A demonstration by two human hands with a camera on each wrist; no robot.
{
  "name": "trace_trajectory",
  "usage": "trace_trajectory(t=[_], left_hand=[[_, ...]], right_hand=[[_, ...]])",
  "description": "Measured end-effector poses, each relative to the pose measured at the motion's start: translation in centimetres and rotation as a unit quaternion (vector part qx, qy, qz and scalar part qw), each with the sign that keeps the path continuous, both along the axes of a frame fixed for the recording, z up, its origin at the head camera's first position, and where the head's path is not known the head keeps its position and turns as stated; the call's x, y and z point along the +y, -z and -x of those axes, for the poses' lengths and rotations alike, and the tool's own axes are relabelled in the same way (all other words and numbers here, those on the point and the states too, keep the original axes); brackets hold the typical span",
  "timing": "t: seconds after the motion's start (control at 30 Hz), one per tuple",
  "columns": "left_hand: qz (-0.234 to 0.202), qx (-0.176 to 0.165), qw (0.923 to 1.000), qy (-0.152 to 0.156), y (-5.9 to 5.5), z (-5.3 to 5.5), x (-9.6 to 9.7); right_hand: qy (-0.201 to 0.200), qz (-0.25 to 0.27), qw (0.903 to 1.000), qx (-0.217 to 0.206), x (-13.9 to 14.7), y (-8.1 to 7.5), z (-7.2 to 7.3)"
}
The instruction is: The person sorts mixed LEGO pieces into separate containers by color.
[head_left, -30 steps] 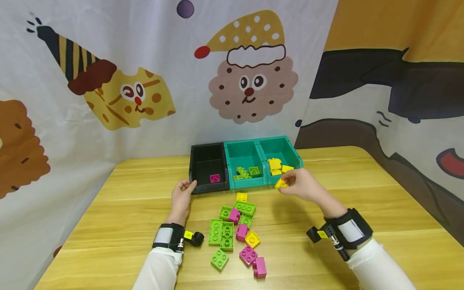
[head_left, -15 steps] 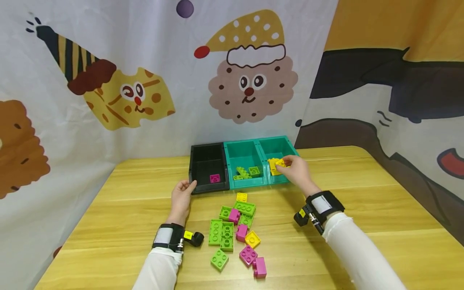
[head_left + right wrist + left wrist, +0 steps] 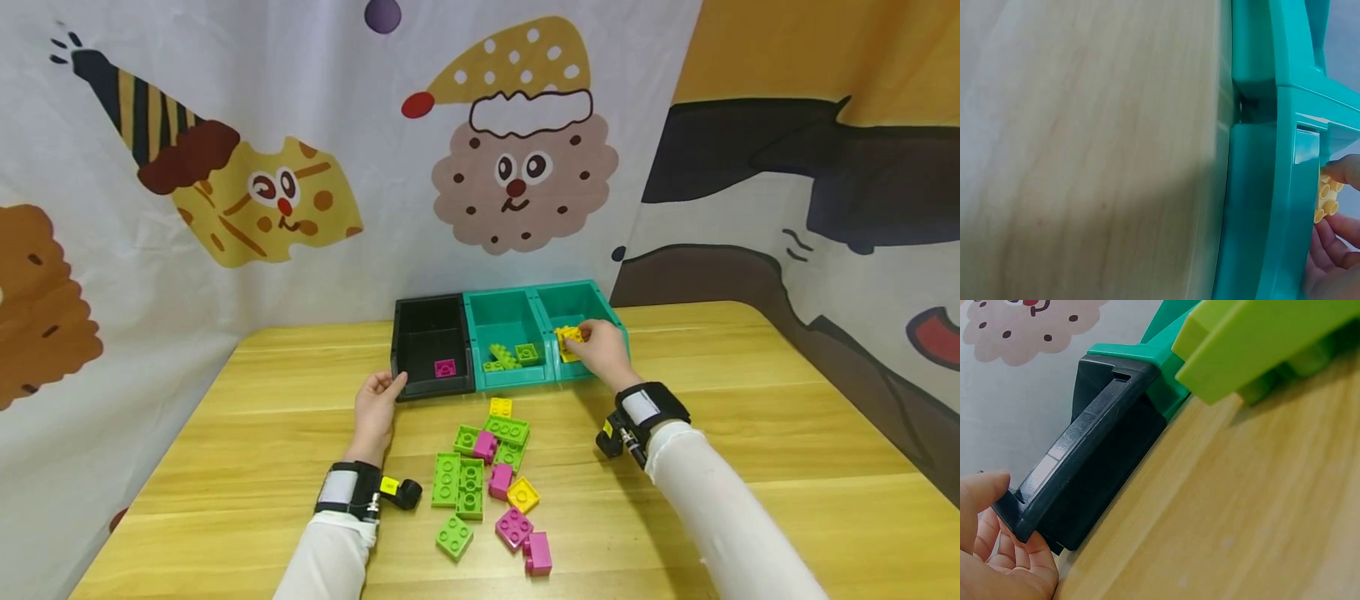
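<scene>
And at six o'clock it's a riot: lime bricks [image 3: 454,537], pink bricks [image 3: 514,529] and yellow bricks [image 3: 523,495], all bright on a honey-coloured, streaky-grained table [image 3: 292,408]! Teal bins [image 3: 501,312] near the hub, the black bin [image 3: 431,343] at their nine o'clock. White sleeves [image 3: 727,508] at seven and four, black straps [image 3: 667,404] patched in white. Now the white curtain [image 3: 315,75]: navy-and-gold striped hat [image 3: 138,108] at ten, white-dotted mustard cap [image 3: 517,71] at twelve, brown-spotted, dusty-pink biscuit [image 3: 525,217] at one, orange over black at two!

Wood-grain table [image 3: 750,400]: black bin [image 3: 435,388], teal bins [image 3: 513,381], loose bricks [image 3: 446,480].
</scene>
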State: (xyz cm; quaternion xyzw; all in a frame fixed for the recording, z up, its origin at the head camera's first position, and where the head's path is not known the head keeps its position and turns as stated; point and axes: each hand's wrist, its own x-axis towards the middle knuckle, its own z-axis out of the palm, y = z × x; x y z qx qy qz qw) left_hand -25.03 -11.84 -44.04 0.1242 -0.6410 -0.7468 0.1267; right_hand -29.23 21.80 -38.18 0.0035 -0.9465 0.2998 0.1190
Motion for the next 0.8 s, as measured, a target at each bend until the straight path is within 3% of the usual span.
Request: trace_trajectory(t=[0.27, 0.8], left_hand=[[0.0, -0.005, 1.0, 0.002, -0.1, -0.1, 0.0], [-0.004, -0.005, 1.0, 0.0, -0.2, 0.0, 0.0]], right_hand=[[0.008, -0.01, 0.9997, -0.023, -0.3, 0.1, 0.2], [-0.011, -0.052, 0.9985, -0.015, -0.4, 1.0, 0.2]])
